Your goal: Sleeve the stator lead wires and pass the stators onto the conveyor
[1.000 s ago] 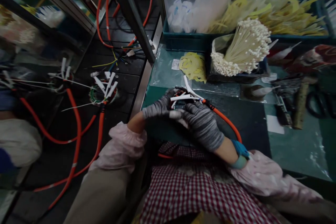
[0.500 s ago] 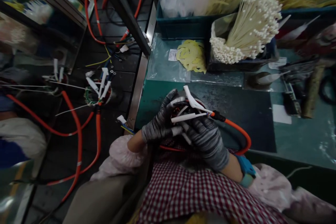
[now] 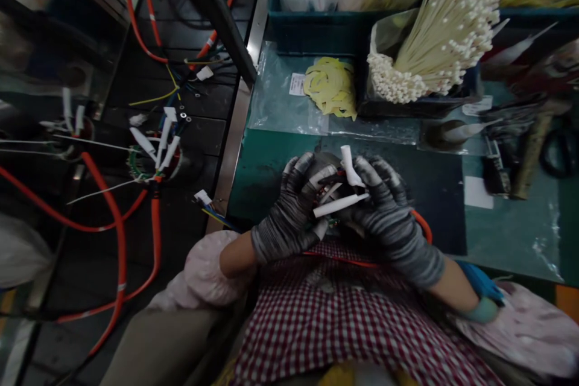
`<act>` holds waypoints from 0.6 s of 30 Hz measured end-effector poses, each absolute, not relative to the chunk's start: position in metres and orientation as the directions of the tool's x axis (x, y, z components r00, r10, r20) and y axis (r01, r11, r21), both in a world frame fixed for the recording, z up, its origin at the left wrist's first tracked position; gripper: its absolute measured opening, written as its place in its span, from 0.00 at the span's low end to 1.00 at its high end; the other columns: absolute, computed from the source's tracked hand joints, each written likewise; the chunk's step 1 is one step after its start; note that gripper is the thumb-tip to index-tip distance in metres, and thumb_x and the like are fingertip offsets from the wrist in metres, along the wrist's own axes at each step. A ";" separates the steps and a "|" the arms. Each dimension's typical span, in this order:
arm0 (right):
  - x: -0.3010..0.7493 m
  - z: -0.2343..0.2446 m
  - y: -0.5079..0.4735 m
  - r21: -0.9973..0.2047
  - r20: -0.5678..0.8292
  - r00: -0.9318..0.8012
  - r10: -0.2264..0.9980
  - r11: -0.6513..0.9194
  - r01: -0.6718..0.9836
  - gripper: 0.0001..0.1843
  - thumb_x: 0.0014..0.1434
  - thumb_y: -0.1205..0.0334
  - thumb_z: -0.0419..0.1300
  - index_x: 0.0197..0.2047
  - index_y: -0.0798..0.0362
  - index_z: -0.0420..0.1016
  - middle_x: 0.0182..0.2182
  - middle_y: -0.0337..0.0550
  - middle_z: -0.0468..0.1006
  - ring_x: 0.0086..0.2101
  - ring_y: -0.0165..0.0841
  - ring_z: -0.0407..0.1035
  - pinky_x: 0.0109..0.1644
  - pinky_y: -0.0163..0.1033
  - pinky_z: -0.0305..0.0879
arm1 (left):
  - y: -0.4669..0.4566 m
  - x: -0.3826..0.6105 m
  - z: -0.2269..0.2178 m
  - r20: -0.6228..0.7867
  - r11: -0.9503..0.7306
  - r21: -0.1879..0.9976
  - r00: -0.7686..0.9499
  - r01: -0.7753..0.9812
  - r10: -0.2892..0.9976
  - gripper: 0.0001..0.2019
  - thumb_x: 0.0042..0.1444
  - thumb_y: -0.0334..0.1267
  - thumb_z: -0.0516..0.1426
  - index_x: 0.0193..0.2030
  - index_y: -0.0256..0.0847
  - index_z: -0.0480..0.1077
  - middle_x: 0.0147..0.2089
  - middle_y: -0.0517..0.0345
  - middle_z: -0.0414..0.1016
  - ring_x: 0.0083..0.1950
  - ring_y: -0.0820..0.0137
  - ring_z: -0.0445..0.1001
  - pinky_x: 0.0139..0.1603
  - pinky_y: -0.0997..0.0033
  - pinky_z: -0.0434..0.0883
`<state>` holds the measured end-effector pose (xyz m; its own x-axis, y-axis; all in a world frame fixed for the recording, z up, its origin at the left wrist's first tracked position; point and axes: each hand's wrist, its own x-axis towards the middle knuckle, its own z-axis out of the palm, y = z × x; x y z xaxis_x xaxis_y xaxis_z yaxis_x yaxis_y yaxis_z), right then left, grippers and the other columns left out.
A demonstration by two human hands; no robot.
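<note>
Head view, dim bench. Both hands wear grey striped knit gloves.

- Left hand (image 3: 294, 211) and right hand (image 3: 389, 217) meet over the near edge of the green bench mat (image 3: 266, 163), just above the red checked apron (image 3: 325, 325).
- Each hand is curled round a small wire assembly (image 3: 332, 193) from its own side. Fingers are bent close, palms face each other, and both grips are closed on it.
- The gloves hide most of the assembly's body (a dark core and a touch of red wire, no more to tell).
- Two white sleeved leads stick out of it. The long lead (image 3: 339, 206) lies crosswise between the hands. The short lead (image 3: 349, 166) points up and away, between the fingertips of both hands.
- An orange cable (image 3: 423, 226) shows behind the right hand and curves back toward the near table edge.

Far side of the mat:
- A clear bag of yellow strips (image 3: 332, 93).
- Right of it, a fanned bundle of white cable ties (image 3: 434, 42) in a dark box.
- A teal bin (image 3: 312, 27) behind both.
- Tools (image 3: 529, 157) at far right, too blurred to name.

Left of the bench, on a dark lower surface, well apart from the hands:
- A second assembly (image 3: 154, 160) with white sleeved leads standing up.
- A thick orange lead (image 3: 156, 223) runs from it toward the near side.
</note>
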<state>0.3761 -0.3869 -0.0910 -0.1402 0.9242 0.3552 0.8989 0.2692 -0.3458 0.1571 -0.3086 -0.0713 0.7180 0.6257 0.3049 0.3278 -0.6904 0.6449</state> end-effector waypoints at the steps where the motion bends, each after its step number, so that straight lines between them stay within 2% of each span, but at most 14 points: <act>1: 0.379 -0.094 -0.384 -0.380 0.355 -0.150 0.923 0.289 0.879 0.23 0.75 0.53 0.61 0.70 0.45 0.75 0.73 0.54 0.72 0.72 0.56 0.62 0.76 0.67 0.58 | -0.308 0.157 -0.070 0.307 -0.704 0.634 0.731 0.320 0.609 0.47 0.63 0.40 0.60 0.84 0.52 0.39 0.84 0.44 0.53 0.87 0.45 0.44 0.87 0.34 0.46; 5: 0.389 -0.100 -0.381 -0.463 0.401 -0.159 0.902 0.349 0.815 0.29 0.73 0.42 0.60 0.70 0.48 0.75 0.71 0.56 0.73 0.66 0.56 0.70 0.70 0.63 0.69 | -0.304 0.154 -0.071 0.310 -0.730 0.623 0.767 0.283 0.562 0.44 0.68 0.43 0.57 0.85 0.52 0.38 0.82 0.45 0.57 0.88 0.45 0.41 0.87 0.33 0.44; 9: 0.388 -0.098 -0.384 -0.431 0.409 -0.137 0.902 0.324 0.842 0.28 0.72 0.47 0.64 0.71 0.44 0.74 0.70 0.51 0.75 0.64 0.53 0.73 0.66 0.59 0.73 | -0.306 0.156 -0.079 0.431 -0.769 0.604 0.726 0.210 0.536 0.41 0.71 0.46 0.55 0.85 0.49 0.40 0.82 0.45 0.55 0.87 0.47 0.42 0.87 0.34 0.43; 12: 0.382 -0.093 -0.388 -0.451 0.388 -0.107 0.916 0.290 0.844 0.29 0.69 0.52 0.67 0.71 0.40 0.73 0.69 0.48 0.76 0.63 0.52 0.76 0.63 0.58 0.75 | -0.322 0.163 -0.088 0.426 -0.689 0.677 0.626 0.258 0.653 0.43 0.71 0.50 0.58 0.85 0.48 0.42 0.84 0.43 0.48 0.87 0.48 0.44 0.87 0.36 0.46; 15: 0.378 -0.089 -0.393 -0.543 0.330 0.003 0.944 0.187 0.818 0.29 0.70 0.54 0.67 0.72 0.36 0.72 0.68 0.45 0.78 0.60 0.52 0.78 0.62 0.57 0.77 | -0.340 0.169 -0.101 0.385 -0.568 0.745 0.468 0.351 0.795 0.50 0.65 0.58 0.66 0.83 0.52 0.43 0.86 0.42 0.39 0.87 0.43 0.43 0.84 0.37 0.57; 18: 0.384 -0.088 -0.396 -0.667 0.229 0.081 0.970 0.095 0.739 0.35 0.70 0.52 0.66 0.77 0.37 0.66 0.67 0.48 0.79 0.60 0.52 0.78 0.62 0.58 0.78 | -0.346 0.174 -0.107 0.393 -0.559 0.731 0.429 0.391 0.814 0.45 0.66 0.58 0.66 0.82 0.55 0.47 0.85 0.43 0.40 0.86 0.44 0.47 0.81 0.38 0.63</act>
<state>0.3844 -0.3963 -0.0875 0.0812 0.9701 0.2288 0.7389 0.0955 -0.6670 0.1744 -0.3455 -0.1068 0.4285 0.8137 0.3928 0.3911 -0.5590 0.7311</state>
